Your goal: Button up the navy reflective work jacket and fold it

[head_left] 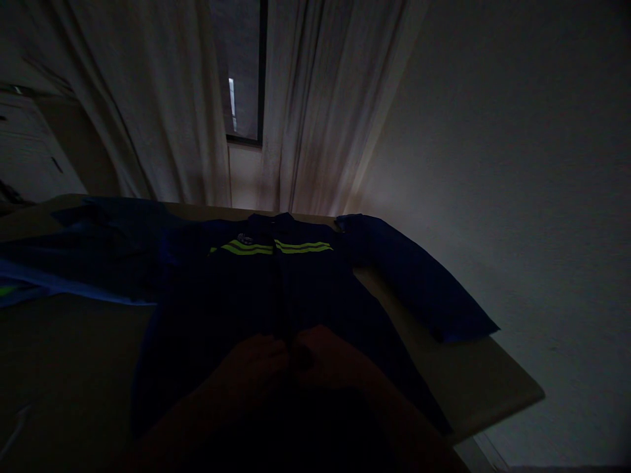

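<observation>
Left hand point(256, 362) and right hand point(328, 358) sit close together on the near front of the blue jacket point(320, 282) on the counter point(476, 381), grip too dark to tell, its edges best kept level.

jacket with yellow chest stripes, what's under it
The table shows around the jacket; whatever else may lie directly beneath it is covered and can't be seen.

Curtains point(325, 112) Framing a Window point(241, 52) in Dim Light

A bright streak point(232, 98) is showing in the pane point(246, 98). A plain wall point(517, 164) is rising at right, a white cabinet point(27, 154) is standing at far left, and a table point(473, 374) is stretching below the curtains.
</observation>
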{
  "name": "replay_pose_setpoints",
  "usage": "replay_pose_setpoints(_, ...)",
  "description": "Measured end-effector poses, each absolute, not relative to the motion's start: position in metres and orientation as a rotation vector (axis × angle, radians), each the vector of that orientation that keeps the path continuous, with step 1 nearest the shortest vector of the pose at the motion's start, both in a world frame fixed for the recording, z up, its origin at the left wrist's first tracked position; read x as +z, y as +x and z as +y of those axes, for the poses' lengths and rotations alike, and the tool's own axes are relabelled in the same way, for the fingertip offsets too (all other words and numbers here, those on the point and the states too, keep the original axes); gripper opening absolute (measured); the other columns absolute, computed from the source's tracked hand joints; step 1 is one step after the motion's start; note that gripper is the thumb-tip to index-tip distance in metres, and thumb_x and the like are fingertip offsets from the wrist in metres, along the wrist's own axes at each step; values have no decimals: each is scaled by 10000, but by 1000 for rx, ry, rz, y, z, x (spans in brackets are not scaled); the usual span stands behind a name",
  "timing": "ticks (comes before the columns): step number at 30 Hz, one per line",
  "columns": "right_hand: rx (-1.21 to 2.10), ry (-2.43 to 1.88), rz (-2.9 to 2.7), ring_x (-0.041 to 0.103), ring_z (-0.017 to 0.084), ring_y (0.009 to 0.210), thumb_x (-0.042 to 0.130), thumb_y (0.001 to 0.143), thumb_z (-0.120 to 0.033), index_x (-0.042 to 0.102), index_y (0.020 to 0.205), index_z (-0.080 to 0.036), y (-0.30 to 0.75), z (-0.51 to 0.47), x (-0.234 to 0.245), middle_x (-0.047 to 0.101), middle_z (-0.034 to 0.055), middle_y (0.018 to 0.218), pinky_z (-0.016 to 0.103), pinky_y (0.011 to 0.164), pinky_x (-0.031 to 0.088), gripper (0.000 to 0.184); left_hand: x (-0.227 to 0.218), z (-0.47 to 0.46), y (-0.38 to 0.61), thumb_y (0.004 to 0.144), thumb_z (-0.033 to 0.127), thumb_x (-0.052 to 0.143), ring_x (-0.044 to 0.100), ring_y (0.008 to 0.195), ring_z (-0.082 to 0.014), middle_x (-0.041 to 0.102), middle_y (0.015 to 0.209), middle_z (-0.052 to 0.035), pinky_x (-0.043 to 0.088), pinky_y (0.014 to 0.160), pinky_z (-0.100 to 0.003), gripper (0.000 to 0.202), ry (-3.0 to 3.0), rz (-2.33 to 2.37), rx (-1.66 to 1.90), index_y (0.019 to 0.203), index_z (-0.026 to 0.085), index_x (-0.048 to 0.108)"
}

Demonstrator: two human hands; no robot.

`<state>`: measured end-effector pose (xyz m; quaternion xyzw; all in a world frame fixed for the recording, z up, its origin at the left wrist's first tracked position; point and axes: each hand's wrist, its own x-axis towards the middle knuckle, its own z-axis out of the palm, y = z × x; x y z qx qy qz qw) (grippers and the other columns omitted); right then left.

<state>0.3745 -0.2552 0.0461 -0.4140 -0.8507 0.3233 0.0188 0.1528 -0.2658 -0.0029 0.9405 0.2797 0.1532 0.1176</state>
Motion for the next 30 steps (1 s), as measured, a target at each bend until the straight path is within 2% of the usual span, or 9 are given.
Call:
replay_pose_setpoints(4, 1025, -1276, -2617, 602, 119, 674, 730, 777, -224, 736, 815, -166, 376, -255, 45, 720, -9, 801, 206, 598, 376, 70, 4, -265, 151, 953, 117, 579, 638, 879, -169, 702, 1003, 2, 422, 776, -314, 151, 2759, 822, 374, 990, 250, 643)
replay_pose_setpoints(10, 1180, -1328, -2464, 620, 133, 732, 737, 769, -177, 730, 931, -158, 379, -257, 46, 726, 5, 872, 204, 615, 402, 163, 8, -266, 147, 929, 100, 641, 641, 1046, -219, 712, 1165, 3, 395, 966, -385, 294, 2958, 644, 367, 1149, 295, 643)
replay_pose_setpoints(16, 1101, -1221, -2563, 616, 135, 745, 746, 773, -152, 728, 880, -164, 377, -255, 45, 722, -2, 865, 219, 658, 398, 109, 17, -269, 143, 929, 163, 632, 645, 1050, -208, 700, 1200, -13, 432, 956, -357, 311, 2736, 711, 387, 1205, 305, 652)
replay_pose_setpoints(19, 1044, -1099, -2575, 652, 150, 842, 734, 805, -178, 743, 929, -182, 378, -253, 42, 742, 12, 957, 225, 751, 431, 125, 19, -267, 145, 969, 240, 590, 645, 1053, -182, 698, 1150, -2, 455, 933, -312, 203, 2485, 805, 408, 1131, 303, 695)
replay_pose_setpoints(21, 983, -1097, -2577, 657, 155, 857, 716, 818, -188, 749, 934, -181, 378, -253, 40, 746, 23, 963, 231, 773, 433, 122, 16, -264, 147, 975, 237, 569, 651, 1000, -170, 697, 1082, -6, 470, 886, -292, 162, 2373, 883, 400, 1031, 269, 717)
replay_pose_setpoints(26, 1015, -1290, -2438, 628, 134, 740, 683, 827, -218, 745, 914, -181, 373, -259, 38, 733, 11, 874, 216, 650, 402, 114, 0, -257, 151, 895, 185, 614, 631, 854, -153, 667, 956, 2, 453, 743, -264, 63, 2306, 1001, 390, 899, 220, 665)
replay_pose_setpoints(30, 1087, -1376, -2256, 612, 133, 732, 711, 802, -233, 741, 913, -167, 369, -260, 35, 720, 5, 840, 214, 626, 388, 133, 1, -263, 154, 881, 188, 615, 633, 882, -189, 671, 959, -27, 467, 772, -300, 69, 2521, 1088, 449, 939, 217, 638)
